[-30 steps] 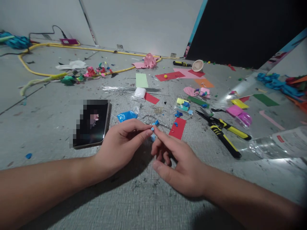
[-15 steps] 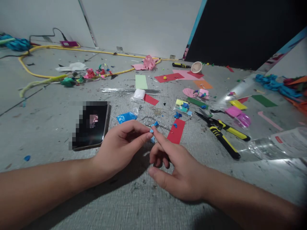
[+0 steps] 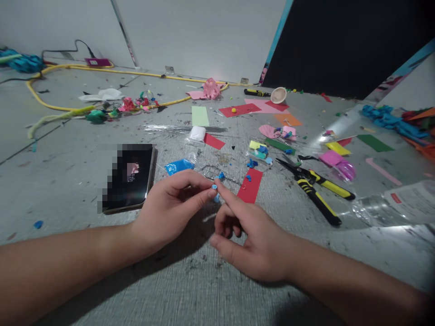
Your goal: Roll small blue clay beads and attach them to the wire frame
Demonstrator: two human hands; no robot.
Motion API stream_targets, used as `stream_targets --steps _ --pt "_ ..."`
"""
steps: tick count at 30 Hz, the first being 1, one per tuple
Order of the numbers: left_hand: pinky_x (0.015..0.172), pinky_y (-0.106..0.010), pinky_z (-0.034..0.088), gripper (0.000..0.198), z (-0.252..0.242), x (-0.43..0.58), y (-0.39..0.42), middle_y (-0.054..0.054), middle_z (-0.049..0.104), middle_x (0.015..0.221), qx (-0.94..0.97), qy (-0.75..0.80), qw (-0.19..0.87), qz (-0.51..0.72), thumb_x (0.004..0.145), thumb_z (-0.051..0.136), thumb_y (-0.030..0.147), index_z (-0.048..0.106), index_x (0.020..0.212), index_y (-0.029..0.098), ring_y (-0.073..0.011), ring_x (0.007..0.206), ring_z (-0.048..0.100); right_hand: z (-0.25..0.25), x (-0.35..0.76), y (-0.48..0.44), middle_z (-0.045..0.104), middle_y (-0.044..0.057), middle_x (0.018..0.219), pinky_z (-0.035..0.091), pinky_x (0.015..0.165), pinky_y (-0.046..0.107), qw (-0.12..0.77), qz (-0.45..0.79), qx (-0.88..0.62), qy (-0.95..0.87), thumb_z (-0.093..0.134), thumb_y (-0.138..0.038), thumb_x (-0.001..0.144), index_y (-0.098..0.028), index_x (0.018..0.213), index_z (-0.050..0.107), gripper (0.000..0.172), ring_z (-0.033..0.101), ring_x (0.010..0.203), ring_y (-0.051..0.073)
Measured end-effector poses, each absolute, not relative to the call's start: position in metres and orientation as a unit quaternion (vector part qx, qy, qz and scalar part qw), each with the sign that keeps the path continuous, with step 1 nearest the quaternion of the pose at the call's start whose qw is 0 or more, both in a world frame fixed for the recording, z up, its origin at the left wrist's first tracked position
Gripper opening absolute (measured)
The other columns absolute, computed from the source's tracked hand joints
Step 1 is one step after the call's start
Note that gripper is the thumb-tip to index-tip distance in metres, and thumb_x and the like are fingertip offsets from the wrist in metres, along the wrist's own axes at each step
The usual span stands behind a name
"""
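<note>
One broad grey surface [image 3: 190,290] fills the scene from near to far, flecked with specks and strewn with craft scraps. Two bare hands meet near the middle: the left hand [image 3: 178,203] pinches a small piece between thumb and forefinger, while the right hand [image 3: 251,235] has its forefinger stretched out against that piece, thumb apart and other fingers curled. At right, a clear bottle [image 3: 404,203] lies on its side beside black-and-yellow pliers [image 3: 317,194], handles spread. At left sits a dark-screened phone [image 3: 131,181]. Just right of the fingertips and beyond lies a red paper [image 3: 250,192]; on the far side of the left hand, a blue packet [image 3: 179,165]. Between packet and paper rests a twisted wire piece [image 3: 212,171]. Smaller yet are loose blue bits [image 3: 252,163]. Smallest in focus is the small blue piece [image 3: 214,186] at the fingertips, its exact shape too tiny to tell. Work appears partway along: several bits are already separated, the packet looks well filled, and the pinched piece is not yet set down.
</note>
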State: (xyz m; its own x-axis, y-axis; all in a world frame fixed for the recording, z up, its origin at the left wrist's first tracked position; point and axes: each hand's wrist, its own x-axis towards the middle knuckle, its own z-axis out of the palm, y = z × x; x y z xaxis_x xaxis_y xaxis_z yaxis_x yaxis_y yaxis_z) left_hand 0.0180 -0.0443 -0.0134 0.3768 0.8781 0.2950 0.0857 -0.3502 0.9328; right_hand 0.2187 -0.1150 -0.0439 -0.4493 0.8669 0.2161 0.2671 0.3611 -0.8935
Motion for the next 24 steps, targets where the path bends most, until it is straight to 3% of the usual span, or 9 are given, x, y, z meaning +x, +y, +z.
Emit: stream_targets --steps 7,12,19,24 --pt "0.078 -0.022 0.061 0.01 -0.014 0.019 -0.045 0.0 0.08 0.088 0.697 0.357 0.452 0.428 0.091 0.077 0.012 0.081 0.091 0.022 -0.0135 0.084 0.075 -0.039 0.215 -0.112 0.068 -0.003 0.08 0.049 0.058 0.024 0.427 0.364 -0.405 -0.722 0.064 -0.023 0.1 -0.018 0.159 0.051 0.061 0.055 0.061 0.011" --pt "0.083 -0.028 0.064 0.011 -0.012 0.019 -0.044 -0.003 0.081 0.096 0.708 0.363 0.438 0.419 0.092 0.075 0.014 0.082 0.096 0.021 -0.0171 0.089 0.076 -0.037 0.215 -0.111 0.068 -0.003 0.077 0.05 0.057 0.023 0.432 0.353 -0.42 -0.716 0.064 -0.024 0.099 -0.017 0.154 0.057 0.055 0.056 0.06 0.011" --pt "0.085 -0.026 0.064 0.013 -0.015 0.018 -0.044 -0.003 0.082 0.098 0.7 0.339 0.463 0.425 0.092 0.075 0.011 0.082 0.096 0.022 -0.0163 0.093 0.077 -0.034 0.215 -0.109 0.068 -0.003 0.073 0.051 0.057 0.024 0.433 0.316 -0.44 -0.72 0.064 -0.022 0.098 -0.018 0.14 0.065 0.043 0.058 0.059 0.012" --pt "0.085 -0.025 0.063 0.016 -0.013 0.015 -0.045 -0.003 0.084 0.097 0.762 0.293 0.421 0.396 0.092 0.076 0.008 0.082 0.096 0.023 -0.0162 0.09 0.079 -0.036 0.225 -0.093 0.075 0.003 0.085 0.054 0.064 0.028 0.446 0.226 -0.528 -0.686 0.064 -0.022 0.097 -0.016 0.12 0.075 0.026 0.066 0.069 0.014"
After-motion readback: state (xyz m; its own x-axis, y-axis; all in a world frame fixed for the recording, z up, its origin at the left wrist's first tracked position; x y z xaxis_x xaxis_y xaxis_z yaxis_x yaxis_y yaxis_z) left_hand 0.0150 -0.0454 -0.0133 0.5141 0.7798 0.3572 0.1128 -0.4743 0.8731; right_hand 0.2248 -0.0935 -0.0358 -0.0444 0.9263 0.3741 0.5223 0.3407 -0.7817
